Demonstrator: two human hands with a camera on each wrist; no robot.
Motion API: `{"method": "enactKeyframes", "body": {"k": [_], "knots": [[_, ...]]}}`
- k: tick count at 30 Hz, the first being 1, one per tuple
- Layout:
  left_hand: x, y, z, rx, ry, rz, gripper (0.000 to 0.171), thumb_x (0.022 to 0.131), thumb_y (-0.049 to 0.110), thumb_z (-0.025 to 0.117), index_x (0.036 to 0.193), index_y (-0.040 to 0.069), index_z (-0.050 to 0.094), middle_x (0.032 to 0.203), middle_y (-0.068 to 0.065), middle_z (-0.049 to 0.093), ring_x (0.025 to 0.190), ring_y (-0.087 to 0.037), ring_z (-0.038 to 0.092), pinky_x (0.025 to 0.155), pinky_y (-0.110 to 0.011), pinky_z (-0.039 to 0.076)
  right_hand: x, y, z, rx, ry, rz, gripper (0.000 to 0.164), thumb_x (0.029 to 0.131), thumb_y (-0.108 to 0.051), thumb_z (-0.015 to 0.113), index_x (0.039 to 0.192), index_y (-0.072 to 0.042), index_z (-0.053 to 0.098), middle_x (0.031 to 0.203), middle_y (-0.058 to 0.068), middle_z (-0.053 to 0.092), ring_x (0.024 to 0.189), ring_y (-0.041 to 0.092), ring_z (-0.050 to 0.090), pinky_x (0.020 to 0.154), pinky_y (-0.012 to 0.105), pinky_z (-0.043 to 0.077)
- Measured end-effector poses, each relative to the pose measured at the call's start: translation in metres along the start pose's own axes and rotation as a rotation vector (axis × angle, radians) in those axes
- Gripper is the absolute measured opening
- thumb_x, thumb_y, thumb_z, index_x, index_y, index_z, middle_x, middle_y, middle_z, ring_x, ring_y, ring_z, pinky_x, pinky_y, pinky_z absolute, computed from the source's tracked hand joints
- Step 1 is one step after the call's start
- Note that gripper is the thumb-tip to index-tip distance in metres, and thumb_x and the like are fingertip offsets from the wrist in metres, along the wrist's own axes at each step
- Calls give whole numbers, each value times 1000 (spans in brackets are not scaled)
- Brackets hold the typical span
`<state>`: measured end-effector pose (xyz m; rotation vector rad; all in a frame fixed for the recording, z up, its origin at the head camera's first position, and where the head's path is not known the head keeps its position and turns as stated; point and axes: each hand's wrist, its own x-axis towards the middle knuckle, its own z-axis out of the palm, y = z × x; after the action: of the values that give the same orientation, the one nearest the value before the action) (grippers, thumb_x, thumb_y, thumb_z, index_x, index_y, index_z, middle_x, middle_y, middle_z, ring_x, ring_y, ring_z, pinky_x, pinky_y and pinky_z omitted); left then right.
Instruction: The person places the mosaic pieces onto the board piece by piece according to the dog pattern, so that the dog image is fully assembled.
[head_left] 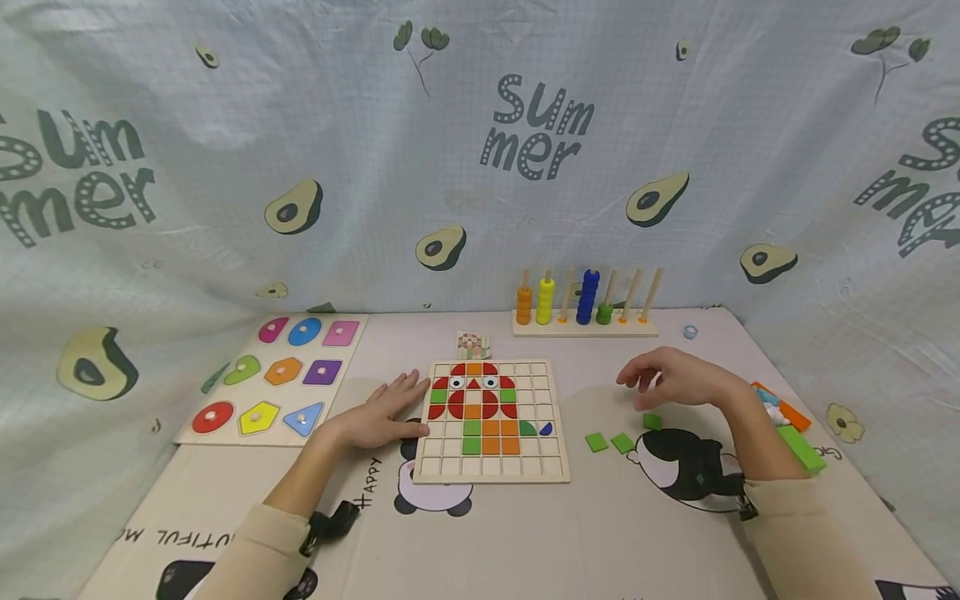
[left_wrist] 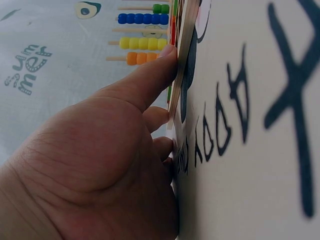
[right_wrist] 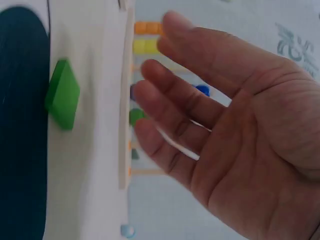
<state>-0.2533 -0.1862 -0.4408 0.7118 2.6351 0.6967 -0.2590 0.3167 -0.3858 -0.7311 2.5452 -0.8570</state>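
Note:
A wooden grid board (head_left: 491, 477) lies in the middle of the table, with red, green, orange and white tiles forming a figure on it. My left hand (head_left: 382, 414) rests flat at the board's left edge, fingers extended; in the left wrist view its thumb (left_wrist: 150, 75) touches the board's side. Over the table to the board's right, my right hand (head_left: 678, 379) hovers with loosely bent fingers and holds nothing. Below it lie three loose green square tiles (head_left: 622, 442), one of them a green tile (right_wrist: 64, 95) close by in the right wrist view.
Behind the board are a small pattern card (head_left: 474, 346) and a bead-and-peg rack (head_left: 585, 323). A shape puzzle board (head_left: 273, 379) lies at the left. Near my right forearm sit a green block (head_left: 801, 450) and an orange piece (head_left: 795, 415). A small clear round object (head_left: 690, 332) lies at the back right.

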Motion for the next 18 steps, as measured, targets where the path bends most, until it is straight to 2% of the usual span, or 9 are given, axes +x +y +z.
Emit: {"method": "enactKeyframes", "body": {"k": [6,9,12,18], "knots": [[0,0,1,-6,-2,5,87,87,57,59,155,21,18,162,-6,5,148,-30,-3,118,-53,1,-4,18,2,72,-161,13,30,75,-9,79,103,-6,69,97,13,66,83,23,59,70,31,52],[0,0,1,-3,-1,3,86,88,57,59,155,21,18,162,-6,5,148,-30,-3,118,-52,0,-4,26,5,92,-204,25,27,73,-6,81,96,-4,68,87,15,63,76,19,55,63,28,50],[0,1,0,0,-2,1,86,88,56,59,155,21,18,162,-6,4,148,-29,-3,118,-52,0,-2,30,7,74,-195,41,26,70,-5,82,91,-3,66,79,12,59,71,17,52,60,26,48],[0,0,1,0,-1,4,87,88,56,59,155,21,18,162,-6,4,148,-30,-3,118,-53,0,-1,28,7,-15,-109,96,28,67,-7,85,85,-6,63,74,3,56,69,16,51,59,25,44]]}}
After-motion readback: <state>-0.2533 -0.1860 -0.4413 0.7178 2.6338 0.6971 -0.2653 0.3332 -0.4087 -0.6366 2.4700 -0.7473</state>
